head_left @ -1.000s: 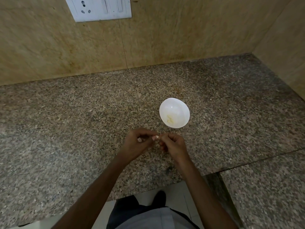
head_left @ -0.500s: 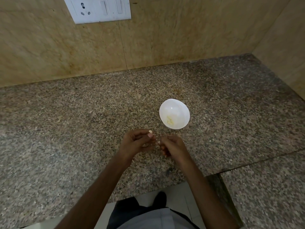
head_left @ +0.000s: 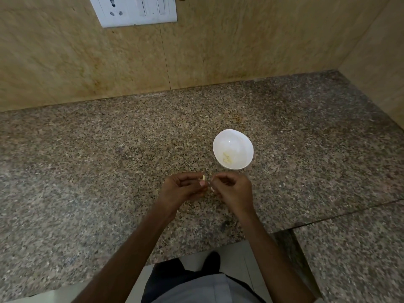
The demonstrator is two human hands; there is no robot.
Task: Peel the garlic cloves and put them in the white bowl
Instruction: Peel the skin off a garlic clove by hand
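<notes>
**Pale clove in the left hand, bowl waiting up and to the right**

Left hand [head_left: 183,190] has the garlic clove [head_left: 203,177] pinched at its fingertips above the granite counter [head_left: 98,171], long axis running roughly 12 to 6. Right hand [head_left: 232,192] sits just beside it at 3 o'clock, fingers curled, tips drawn together. Whether a scrap of skin is between them is too small to call. White bowl [head_left: 218,138] lies between 1 and 2 o'clock from the clove, near but apart, with a few pale pieces [head_left: 227,159] inside. Right hand is nearer the bowl, at its 6 o'clock, but the clove rides with the left, so I'd expect a short diagonal carry.
</notes>
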